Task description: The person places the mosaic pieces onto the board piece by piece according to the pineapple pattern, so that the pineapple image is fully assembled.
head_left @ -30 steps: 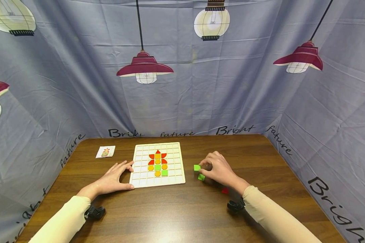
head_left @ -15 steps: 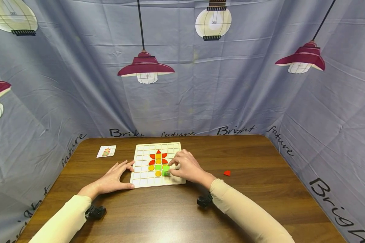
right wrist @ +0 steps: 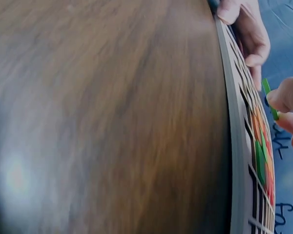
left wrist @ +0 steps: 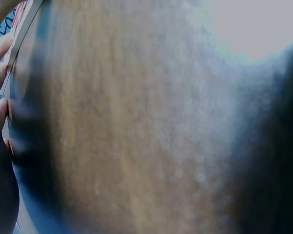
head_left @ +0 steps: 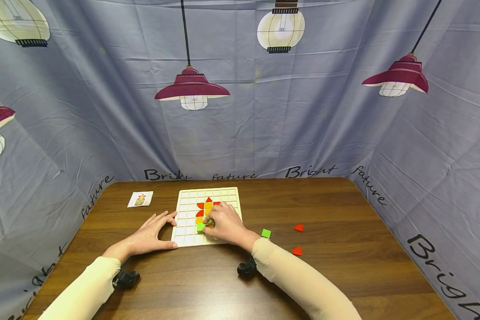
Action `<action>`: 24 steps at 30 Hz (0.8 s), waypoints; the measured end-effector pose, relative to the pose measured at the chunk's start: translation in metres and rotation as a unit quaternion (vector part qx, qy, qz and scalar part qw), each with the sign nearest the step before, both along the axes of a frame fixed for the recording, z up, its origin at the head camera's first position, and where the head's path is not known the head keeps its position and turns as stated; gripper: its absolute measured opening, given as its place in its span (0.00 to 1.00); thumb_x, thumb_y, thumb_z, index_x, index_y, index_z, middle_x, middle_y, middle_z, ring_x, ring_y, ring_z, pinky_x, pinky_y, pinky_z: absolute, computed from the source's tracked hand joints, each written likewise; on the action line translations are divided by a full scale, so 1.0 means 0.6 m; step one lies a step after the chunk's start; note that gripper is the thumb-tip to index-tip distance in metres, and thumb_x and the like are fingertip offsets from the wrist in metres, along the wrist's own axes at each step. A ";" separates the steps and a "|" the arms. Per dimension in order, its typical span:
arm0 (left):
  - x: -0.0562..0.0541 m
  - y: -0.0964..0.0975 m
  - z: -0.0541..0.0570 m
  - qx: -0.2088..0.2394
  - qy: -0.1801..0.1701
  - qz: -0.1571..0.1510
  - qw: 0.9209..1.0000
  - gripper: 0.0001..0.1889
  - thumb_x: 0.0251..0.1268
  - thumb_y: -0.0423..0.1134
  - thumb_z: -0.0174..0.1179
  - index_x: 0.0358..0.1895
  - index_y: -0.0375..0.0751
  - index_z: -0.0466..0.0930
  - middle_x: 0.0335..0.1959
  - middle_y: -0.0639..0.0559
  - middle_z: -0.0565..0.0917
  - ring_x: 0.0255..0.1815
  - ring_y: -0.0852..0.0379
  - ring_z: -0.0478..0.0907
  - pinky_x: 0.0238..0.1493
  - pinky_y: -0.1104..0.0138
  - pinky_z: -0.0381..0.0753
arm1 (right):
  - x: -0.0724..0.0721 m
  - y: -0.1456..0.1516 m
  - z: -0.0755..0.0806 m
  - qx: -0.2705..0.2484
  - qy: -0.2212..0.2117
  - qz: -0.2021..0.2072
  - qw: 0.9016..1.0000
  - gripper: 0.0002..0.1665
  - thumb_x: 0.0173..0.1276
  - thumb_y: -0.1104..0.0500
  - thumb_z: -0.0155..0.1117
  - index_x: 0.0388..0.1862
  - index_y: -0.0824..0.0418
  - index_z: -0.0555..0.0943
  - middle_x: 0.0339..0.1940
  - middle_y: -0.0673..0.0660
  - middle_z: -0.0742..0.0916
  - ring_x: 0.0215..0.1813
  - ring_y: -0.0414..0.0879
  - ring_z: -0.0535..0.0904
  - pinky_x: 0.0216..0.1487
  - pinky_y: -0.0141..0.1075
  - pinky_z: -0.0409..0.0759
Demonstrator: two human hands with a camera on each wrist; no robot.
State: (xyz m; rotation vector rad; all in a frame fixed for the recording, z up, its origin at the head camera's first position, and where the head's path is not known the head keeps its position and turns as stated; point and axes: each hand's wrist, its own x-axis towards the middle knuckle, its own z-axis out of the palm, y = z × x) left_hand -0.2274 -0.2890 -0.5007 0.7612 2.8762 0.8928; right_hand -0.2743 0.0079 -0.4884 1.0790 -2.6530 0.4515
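Observation:
My right hand (head_left: 226, 226) is over the white grid board (head_left: 186, 235), pinching a green square tile (head_left: 200, 227) between thumb and fingers. In the right wrist view that green tile (right wrist: 270, 99) is on edge, a little above the board. Red, yellow and green pieces form a pattern in the board's middle; the right hand hides part of it. My left hand (head_left: 150, 235) rests with spread thumb and fingers against the board's left edge. The left wrist view catches only its fingers (left wrist: 1, 73) beside that edge.
Another green square tile (head_left: 266, 233) lies right of the board. Farther right are two red quarter-circle pieces, an upper red piece (head_left: 298, 227) and a lower red piece (head_left: 297, 251). A small pattern card (head_left: 140, 199) lies at the back left. A printed curtain (head_left: 240, 133) hangs behind the table.
My right hand has picked up a green tile from the table on the right and carried it left over the board. The left hand has stayed at the board's edge.

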 end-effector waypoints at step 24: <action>-0.002 0.000 -0.006 0.003 0.003 0.001 1.000 0.30 0.55 0.62 0.74 0.52 0.50 0.73 0.78 0.41 0.65 0.79 0.31 0.54 0.76 0.35 0.40 | 0.002 -0.019 -0.015 -0.013 -0.003 -0.025 1.000 0.09 0.54 0.47 0.73 0.34 0.46 0.91 0.33 0.41 0.84 0.39 0.42 0.71 0.37 0.34 0.67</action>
